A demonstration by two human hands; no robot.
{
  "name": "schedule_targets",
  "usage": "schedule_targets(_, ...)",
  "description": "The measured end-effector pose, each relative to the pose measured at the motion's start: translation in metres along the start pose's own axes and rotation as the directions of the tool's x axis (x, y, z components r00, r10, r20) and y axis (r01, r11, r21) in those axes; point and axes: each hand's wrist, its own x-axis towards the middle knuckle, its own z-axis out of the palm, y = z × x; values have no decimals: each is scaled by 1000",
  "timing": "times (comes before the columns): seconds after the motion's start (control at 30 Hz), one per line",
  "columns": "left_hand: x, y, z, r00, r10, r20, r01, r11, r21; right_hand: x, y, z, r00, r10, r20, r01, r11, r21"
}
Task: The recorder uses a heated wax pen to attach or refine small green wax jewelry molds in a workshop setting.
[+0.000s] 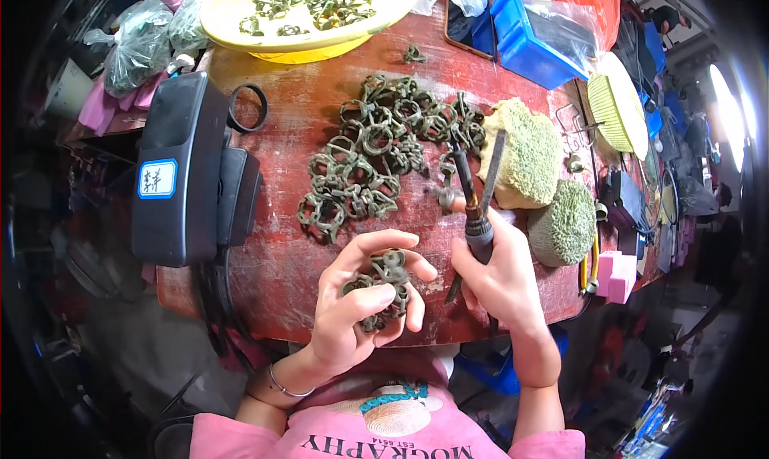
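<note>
My left hand (pixel 364 295) is closed around a small cluster of dark green rings (pixel 390 267), above the front edge of the red table. In my right hand (pixel 501 267) is a dark-handled pen tool (pixel 479 233), like a soldering iron, its thin shaft pointing away from me. A flat grey strip (pixel 497 167), perhaps a file or blade, sticks up from the same grip. Near my right index fingertip a small ring-like piece (pixel 445 196) is blurred; I cannot tell whether it is held. Beyond both hands lies a heap of similar green rings (pixel 376 134).
A yellow basin (pixel 240 42) with more rings stands at the far side. Left is a dark device (pixel 180 195) with a cable. Green-topped sponge-like blocks (pixel 525 155), a blue bin (pixel 533 42) and a yellow-green basket (pixel 617 102) are on the right. One ring (pixel 413 54) lies apart.
</note>
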Motion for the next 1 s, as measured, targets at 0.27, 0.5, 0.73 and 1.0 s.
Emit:
schedule_targets(0.27,1,-3,1,1000,23,-3,-22,990,143,-18,6,-2,992,123,-1,-123,992,34)
schedule_targets(0.5,3,-5,3,900,283,332,-436,591,678,-54,-6,-5,976,218,12,-187,803,566)
schedule_targets(0.73,2,-11,12,803,339,491,-590,333,735,-67,6,-10,980,180,88,-188,675,714)
schedule_targets(1.0,-4,-15,21,919,163,359,-381,605,700,-82,19,-5,998,46,-39,-3,681,732)
